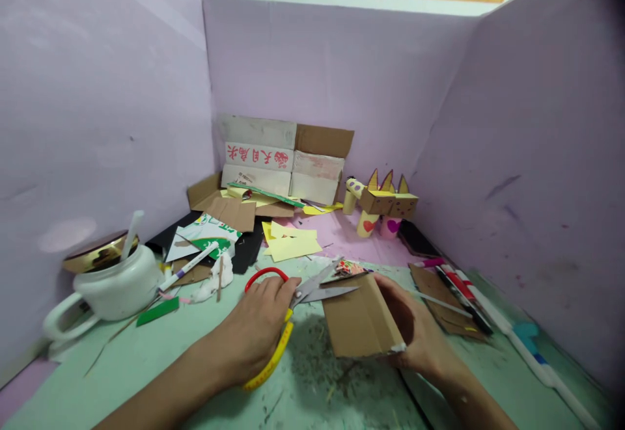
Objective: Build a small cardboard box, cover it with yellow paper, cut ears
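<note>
My left hand (261, 322) is closed round the handles of a pair of scissors (319, 289), one handle red and the other yellow. The scissor blades are parted and point right, toward a small brown cardboard box (359, 319); whether they touch it I cannot tell. From the right side, my right hand (417, 329) grips the box, its fingers partly hidden behind the cardboard. A patterned scrap of paper (349, 268) lies just behind the box.
At left stands a white mug (114, 290) with a gold lid. Yellow paper pieces (293, 244), a flattened carton (286, 163) and cardboard animal figures (390, 202) are farther back. Several markers (463, 287) lie at right. Purple panels (342, 72) enclose the table.
</note>
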The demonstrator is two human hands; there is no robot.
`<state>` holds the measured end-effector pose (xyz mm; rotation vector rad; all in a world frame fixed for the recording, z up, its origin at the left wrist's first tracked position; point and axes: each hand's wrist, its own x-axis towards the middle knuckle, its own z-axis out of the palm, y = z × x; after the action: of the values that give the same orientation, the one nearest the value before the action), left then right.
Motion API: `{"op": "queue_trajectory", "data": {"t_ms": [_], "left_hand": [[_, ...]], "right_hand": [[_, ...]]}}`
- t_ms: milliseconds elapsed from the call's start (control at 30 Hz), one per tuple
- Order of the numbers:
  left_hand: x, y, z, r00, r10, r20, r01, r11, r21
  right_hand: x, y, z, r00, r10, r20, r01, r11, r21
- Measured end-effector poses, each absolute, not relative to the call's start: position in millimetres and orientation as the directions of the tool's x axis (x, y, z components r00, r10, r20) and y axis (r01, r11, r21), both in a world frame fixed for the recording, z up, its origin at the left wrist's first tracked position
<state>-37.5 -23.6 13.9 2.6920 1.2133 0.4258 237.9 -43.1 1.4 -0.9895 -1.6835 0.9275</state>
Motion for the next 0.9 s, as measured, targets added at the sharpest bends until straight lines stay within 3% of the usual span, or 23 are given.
{"op": "queue_trajectory", "data": {"t_ms": [400, 900], "left_hand": [[-29.2, -23.4, 13.2, 0.598, 0.762, 0.249, 0.773, -0.63, 0.073], [-36.1, -20.2, 11.4, 0.666, 0.695, 0.272, 0.725, -0.689, -0.012]], "right_hand": [[240.1, -43.2, -4.2, -0.281, 0.911, 0.302, 0.182, 0.359, -0.915], [239.7, -44.3, 4.7, -0.284, 0.907, 0.311, 0.222, 0.378, -0.899]]}}
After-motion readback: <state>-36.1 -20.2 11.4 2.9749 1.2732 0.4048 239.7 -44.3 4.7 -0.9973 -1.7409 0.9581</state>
